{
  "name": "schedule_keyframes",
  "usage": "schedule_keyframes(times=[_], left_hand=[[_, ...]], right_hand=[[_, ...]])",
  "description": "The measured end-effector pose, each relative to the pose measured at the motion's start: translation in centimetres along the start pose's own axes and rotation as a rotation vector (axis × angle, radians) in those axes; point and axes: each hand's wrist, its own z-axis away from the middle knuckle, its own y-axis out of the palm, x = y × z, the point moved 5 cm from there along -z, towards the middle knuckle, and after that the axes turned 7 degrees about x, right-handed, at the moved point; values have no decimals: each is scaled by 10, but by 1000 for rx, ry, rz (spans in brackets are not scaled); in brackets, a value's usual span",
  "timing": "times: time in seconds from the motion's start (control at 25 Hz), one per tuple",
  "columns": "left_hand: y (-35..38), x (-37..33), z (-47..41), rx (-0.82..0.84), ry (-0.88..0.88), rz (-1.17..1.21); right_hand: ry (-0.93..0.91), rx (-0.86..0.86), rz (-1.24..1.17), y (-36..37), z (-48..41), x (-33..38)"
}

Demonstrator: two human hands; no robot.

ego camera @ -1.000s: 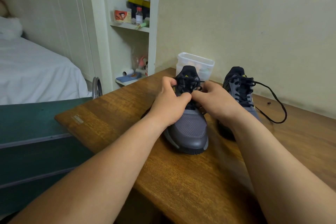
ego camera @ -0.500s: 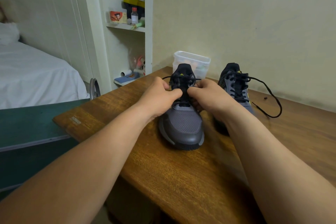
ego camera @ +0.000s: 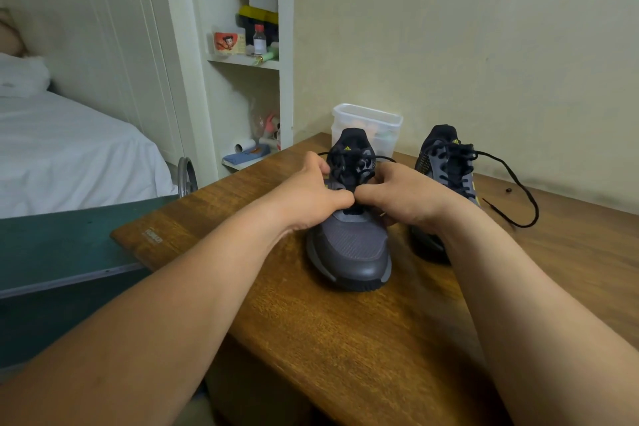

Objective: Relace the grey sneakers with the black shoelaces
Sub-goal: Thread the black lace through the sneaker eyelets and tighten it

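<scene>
A grey sneaker [ego camera: 351, 249] stands on the wooden table [ego camera: 345, 339], toe toward the camera, with both hands closed over its throat. The left hand [ego camera: 309, 195] comes in from the left with fingers curled and its thumb lying across the tongue. The right hand [ego camera: 406, 199] mirrors it, and the two thumb tips touch at the middle of the shoe. Each hand seems to pinch the black lace [ego camera: 356, 166], though the fingertips are hidden behind the knuckles, so the exact hold is hard to read. Thin strands of that lace run out sideways from the upper eyelets toward either hand. Just to the right stands the other sneaker [ego camera: 446, 162], also toe forward, its front partly covered by the right forearm. It is already threaded, and its loose lace [ego camera: 518, 188] sweeps out to the right in a wide loop that lies on the table, with one tip resting near the shoe's side. A clear plastic box [ego camera: 366, 121] sits behind the two shoes against the wall. Off to the left are a bed [ego camera: 69, 156] with white sheets and a shelf [ego camera: 242, 60] holding a small bottle [ego camera: 259, 41] and other bits
</scene>
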Motion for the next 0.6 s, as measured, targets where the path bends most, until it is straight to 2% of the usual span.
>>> schedule_keyframes(times=[0.12,0.32,0.52,0.6], left_hand=[[5,7,2,-27,30,19],[5,14,-1,-56,18,236],[16,10,4,-141,65,134],[14,9,5,-149,96,138]], right_hand=[[-10,-5,23,1,-2,-5],[64,-27,-57,-5,-2,-16],[28,-166,105,-3,-10,-20],[25,-158,59,-6,-7,-19]])
